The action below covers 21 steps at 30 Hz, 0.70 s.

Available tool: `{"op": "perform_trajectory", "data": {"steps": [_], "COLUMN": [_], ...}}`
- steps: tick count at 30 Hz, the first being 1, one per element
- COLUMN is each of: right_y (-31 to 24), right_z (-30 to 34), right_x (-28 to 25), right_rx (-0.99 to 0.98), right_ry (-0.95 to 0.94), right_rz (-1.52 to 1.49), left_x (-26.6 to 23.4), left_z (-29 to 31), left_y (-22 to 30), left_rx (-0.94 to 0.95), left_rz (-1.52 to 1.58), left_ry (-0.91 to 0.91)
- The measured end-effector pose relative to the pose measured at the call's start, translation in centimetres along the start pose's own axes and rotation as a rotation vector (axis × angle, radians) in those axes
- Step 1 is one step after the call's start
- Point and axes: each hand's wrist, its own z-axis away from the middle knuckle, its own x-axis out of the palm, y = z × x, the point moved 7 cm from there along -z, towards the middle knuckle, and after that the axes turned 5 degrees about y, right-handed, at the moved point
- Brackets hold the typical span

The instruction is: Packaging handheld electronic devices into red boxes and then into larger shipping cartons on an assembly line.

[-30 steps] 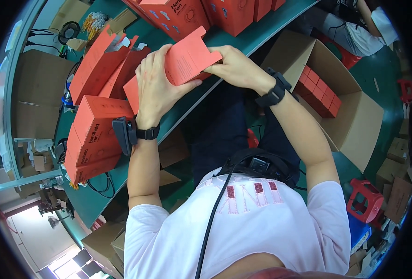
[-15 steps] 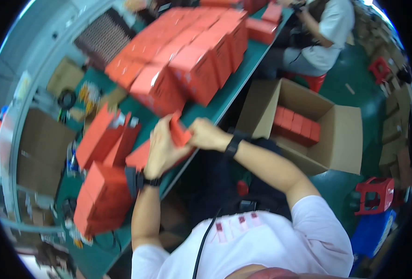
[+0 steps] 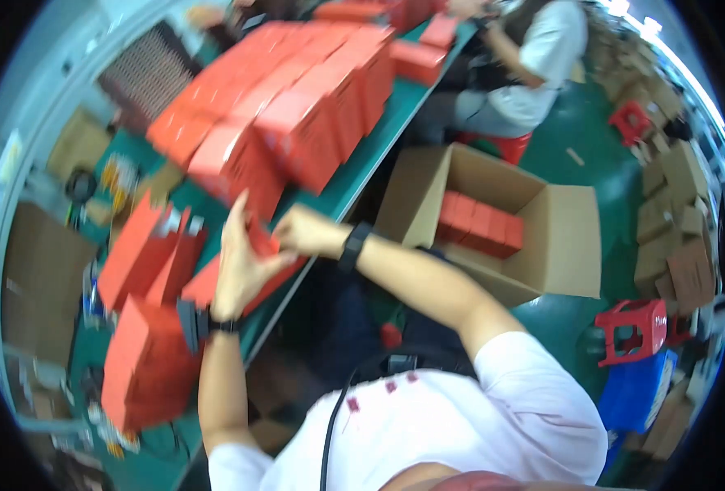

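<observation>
A red cardboard box (image 3: pixel 264 239) lies at the table's near edge, one end raised and partly hidden by my hands. My left hand (image 3: pixel 241 266) grips it from the left, fingers up along its side and thumb across toward my right hand. The bent fingers of my right hand (image 3: pixel 309 232) pinch the box's edge near its flap; blur hides the exact contact. Just beyond stand rows of closed red boxes (image 3: pixel 297 135). Left of my left hand are red cartons with open tops (image 3: pixel 137 254) and a stack of red boxes (image 3: pixel 151 360).
To the right, an open brown carton (image 3: pixel 571 241) holds several red boxes (image 3: pixel 478 224). A person (image 3: pixel 534 74) sits at the table's far right. A red stool (image 3: pixel 634 331) and blue crate (image 3: pixel 636 393) stand on the floor. Rolls of tape (image 3: pixel 81 186) lie at the table's back left.
The whole view has shifted, so table, boxes and carton appear farther left. Both my hands stay on the red box, my right fingers still at its edge.
</observation>
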Motion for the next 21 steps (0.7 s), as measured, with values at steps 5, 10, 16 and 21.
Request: {"op": "perform_trajectory", "data": {"steps": [5, 10, 16, 21], "right_y": [-1.2, -1.0, -1.2, -1.7], "right_z": [1.3, -0.5, -0.1, -0.2], "right_x": [-2.0, 0.1, 0.5, 0.2], "right_rx": [0.286, -0.007, 0.26, 0.268], "right_ry": [-0.207, -0.391, -0.376, -0.344], "right_rz": [0.083, 0.13, -0.007, -0.045], "left_x": [-0.5, -0.3, -0.9, -1.6], "left_z": [-0.6, 0.3, 0.6, 0.6], "left_y": [1.3, 1.5, 2.1, 1.8], "left_rx": [0.05, 0.065, 0.077, 0.031], "left_rz": [0.028, 0.072, 0.061, 0.097], "left_ry": [0.017, 0.011, 0.013, -0.005]}}
